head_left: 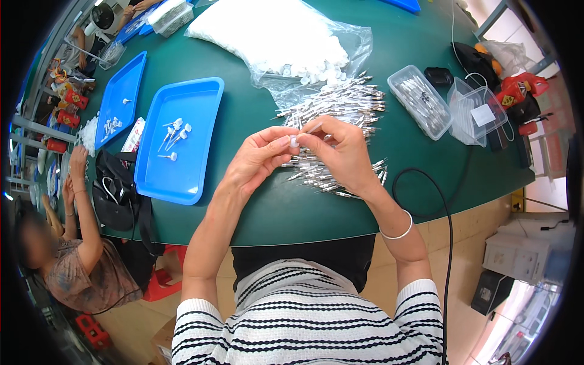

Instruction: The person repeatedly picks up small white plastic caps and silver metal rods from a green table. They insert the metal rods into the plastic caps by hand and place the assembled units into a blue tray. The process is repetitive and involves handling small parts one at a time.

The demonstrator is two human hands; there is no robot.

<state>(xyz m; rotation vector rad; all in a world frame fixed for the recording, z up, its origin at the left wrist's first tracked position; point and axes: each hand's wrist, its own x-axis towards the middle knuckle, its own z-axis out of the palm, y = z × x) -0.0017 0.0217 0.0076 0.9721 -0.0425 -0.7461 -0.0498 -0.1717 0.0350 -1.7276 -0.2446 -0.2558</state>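
Note:
My left hand (258, 157) pinches a small white plastic cap (294, 142) between thumb and fingertips. Close against it, my right hand (342, 155) is closed on a thin, pale rod-like piece (315, 128), whose end shows above the fingers. Both hands meet over the near part of a heap of slim metal-and-white rods (347, 106). Whether the rod's lower end sits inside the cap is hidden by my fingers. Beyond the heap, a clear plastic bag (359, 42) lies open, full of white caps (304, 64).
A blue tray (176, 185) at left holds several capped rods (176, 134); another blue tray (115, 94) lies beyond. Clear boxes (420, 100) stand at right. A black cable (447, 225) hangs over the green table's edge (292, 234). A co-worker (91, 261) sits at left.

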